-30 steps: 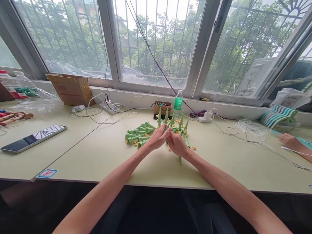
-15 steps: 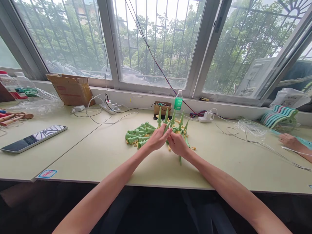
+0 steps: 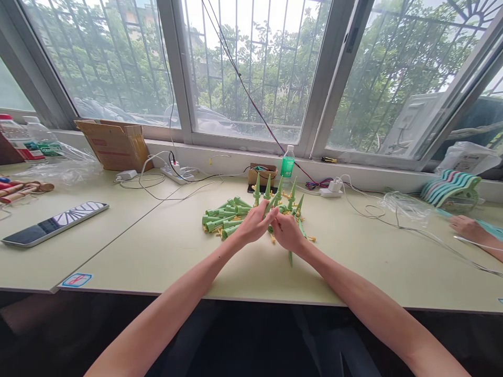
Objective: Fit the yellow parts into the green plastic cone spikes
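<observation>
Over the pile at the table's middle, my left hand (image 3: 253, 224) is closed around a green plastic watering spike (image 3: 270, 204), whose pointed end slants up. My right hand (image 3: 288, 232) meets it from the right, fingers pinched at the lower end of the same piece. What exactly lies between the right fingertips is hidden. Left of my hands lie several green tubular spikes (image 3: 215, 225) with yellow valve parts. Behind them, several green cones (image 3: 292, 195) stand point up. Another green tip (image 3: 291, 259) sticks out below my right wrist.
Behind the pile are a small cardboard box (image 3: 269, 171) and a green-labelled bottle (image 3: 287, 162). A phone (image 3: 55, 224) lies at left, near a larger carton (image 3: 113, 145). White cables (image 3: 377, 213) cross the right side, where another person's hand (image 3: 466, 225) rests near stacked hangers (image 3: 450, 187).
Both hands stay in place over the pile. Only the fingers around the spike shift slightly where the hands meet; the surrounding things look unchanged.
</observation>
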`<action>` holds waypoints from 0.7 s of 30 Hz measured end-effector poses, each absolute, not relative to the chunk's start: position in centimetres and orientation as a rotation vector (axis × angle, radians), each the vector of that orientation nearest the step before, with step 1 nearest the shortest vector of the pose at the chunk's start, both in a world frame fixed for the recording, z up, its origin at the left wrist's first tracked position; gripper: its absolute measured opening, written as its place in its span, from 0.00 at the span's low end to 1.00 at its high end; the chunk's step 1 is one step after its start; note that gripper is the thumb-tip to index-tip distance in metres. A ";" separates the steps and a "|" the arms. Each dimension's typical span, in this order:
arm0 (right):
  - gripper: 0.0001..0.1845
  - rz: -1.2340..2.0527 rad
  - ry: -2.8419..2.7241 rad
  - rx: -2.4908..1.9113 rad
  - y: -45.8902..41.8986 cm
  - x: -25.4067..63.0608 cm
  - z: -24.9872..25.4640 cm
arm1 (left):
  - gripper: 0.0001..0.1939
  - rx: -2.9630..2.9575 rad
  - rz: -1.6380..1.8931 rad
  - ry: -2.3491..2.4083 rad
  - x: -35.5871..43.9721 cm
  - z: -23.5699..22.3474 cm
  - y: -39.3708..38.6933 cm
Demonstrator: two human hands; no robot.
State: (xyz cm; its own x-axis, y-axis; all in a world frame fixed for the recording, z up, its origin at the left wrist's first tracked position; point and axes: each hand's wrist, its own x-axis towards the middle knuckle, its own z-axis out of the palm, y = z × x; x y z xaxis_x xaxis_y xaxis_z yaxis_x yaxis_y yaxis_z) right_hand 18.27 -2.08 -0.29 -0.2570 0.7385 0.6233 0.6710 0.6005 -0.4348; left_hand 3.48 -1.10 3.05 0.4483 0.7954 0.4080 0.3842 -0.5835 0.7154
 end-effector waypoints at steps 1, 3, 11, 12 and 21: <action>0.19 0.107 -1.986 -1.114 -2.1 18.3 -0.3 | 0.19 2.168 1.014 0.986 3.5 3.0 -1.1; 0.20 0.116 -1.981 -1.105 -2.1 18.3 -0.3 | 0.19 2.166 1.014 0.987 3.5 3.0 -1.1; 0.21 0.117 -1.976 -1.104 -2.2 18.3 -0.2 | 0.19 2.183 1.012 0.985 3.6 2.9 -1.1; 0.21 0.114 -1.976 -1.109 -2.2 18.2 -0.2 | 0.19 2.185 1.014 0.988 3.6 2.9 -1.1; 0.22 0.149 -1.979 -1.096 -2.1 18.2 -0.6 | 0.20 2.191 0.996 1.014 3.5 2.9 -1.1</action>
